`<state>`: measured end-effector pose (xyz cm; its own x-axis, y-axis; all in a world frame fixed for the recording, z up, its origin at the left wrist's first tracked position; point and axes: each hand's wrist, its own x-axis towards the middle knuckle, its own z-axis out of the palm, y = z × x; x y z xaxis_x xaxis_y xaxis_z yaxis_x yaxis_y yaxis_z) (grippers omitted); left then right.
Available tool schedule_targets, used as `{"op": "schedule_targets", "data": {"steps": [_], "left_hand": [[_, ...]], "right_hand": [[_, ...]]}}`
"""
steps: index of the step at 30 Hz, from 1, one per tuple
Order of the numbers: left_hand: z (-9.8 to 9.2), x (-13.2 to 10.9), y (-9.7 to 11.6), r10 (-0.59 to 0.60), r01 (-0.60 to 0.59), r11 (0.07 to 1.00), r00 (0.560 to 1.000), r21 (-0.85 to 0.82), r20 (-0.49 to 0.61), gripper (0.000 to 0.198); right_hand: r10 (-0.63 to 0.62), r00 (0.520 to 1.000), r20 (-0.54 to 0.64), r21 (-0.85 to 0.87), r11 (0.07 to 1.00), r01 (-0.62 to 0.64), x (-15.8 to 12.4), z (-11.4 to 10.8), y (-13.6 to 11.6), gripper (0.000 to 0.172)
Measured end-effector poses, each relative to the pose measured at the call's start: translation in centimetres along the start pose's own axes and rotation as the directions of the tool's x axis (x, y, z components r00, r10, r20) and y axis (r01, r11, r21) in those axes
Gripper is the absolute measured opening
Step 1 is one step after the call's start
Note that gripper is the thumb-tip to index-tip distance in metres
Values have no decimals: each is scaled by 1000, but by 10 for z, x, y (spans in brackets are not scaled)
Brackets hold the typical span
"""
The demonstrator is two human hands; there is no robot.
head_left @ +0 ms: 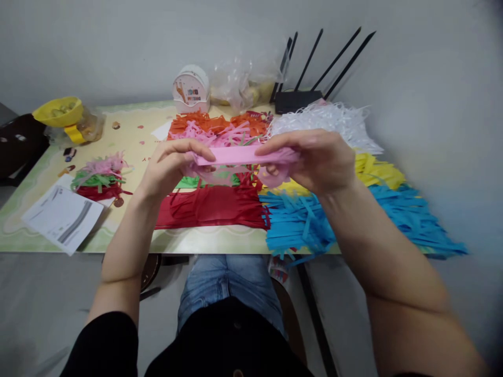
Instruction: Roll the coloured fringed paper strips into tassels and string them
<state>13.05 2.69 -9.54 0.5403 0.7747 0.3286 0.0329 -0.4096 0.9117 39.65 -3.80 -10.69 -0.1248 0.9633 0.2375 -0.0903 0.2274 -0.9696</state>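
One pink strip [236, 155], pinched in your nearly closed left hand [167, 163] and right hand [320, 157], white fringe [326, 120] at its two o'clock.

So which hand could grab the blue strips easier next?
Probably the right hand: the blue strips lie near its forearm, farther from the left hand. Both hands hold the pink strip, though.

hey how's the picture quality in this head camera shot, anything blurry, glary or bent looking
Head view throughout: soft, rather dim light, no harsh glare; the left hand, right hand and pink strip look slightly soft; print on the white paper is unreadable; the right forearm looms large, likely wide-angle stretch; the top right corner darkens.
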Motion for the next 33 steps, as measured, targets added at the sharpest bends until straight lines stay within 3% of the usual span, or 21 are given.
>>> {"op": "schedule_targets", "data": {"steps": [5,7,12,19,24,29,33], "left_hand": [[3,-3,2,47,-40,983,998,179,-31,39],[4,-3,4,79,-68,965,996,252,-37,38],[8,-4,7,73,-57,941,997,333,-37,26],[11,-10,10,-21,26,993,999,119,-41,31],[11,-11,6,-43,42,999,998,-15,-47,26],[13,-10,4,-15,-2,981,996,-192,-89,14],[15,-9,3,-22,1,975,995,-221,-94,25]], "right_hand": [[-153,984,-95,-334,936,113,-4,5,-7,33],[-222,971,-86,-437,884,163,-6,6,-9,36],[-233,968,-95,-585,800,135,-8,5,-9,17],[-71,990,-120,-245,969,40,-12,13,-9,26],[-104,985,-139,-90,992,92,-12,16,-7,25],[-101,992,-76,45,994,104,-9,12,-1,30],[-78,995,-67,93,992,84,-8,14,0,34]]}}
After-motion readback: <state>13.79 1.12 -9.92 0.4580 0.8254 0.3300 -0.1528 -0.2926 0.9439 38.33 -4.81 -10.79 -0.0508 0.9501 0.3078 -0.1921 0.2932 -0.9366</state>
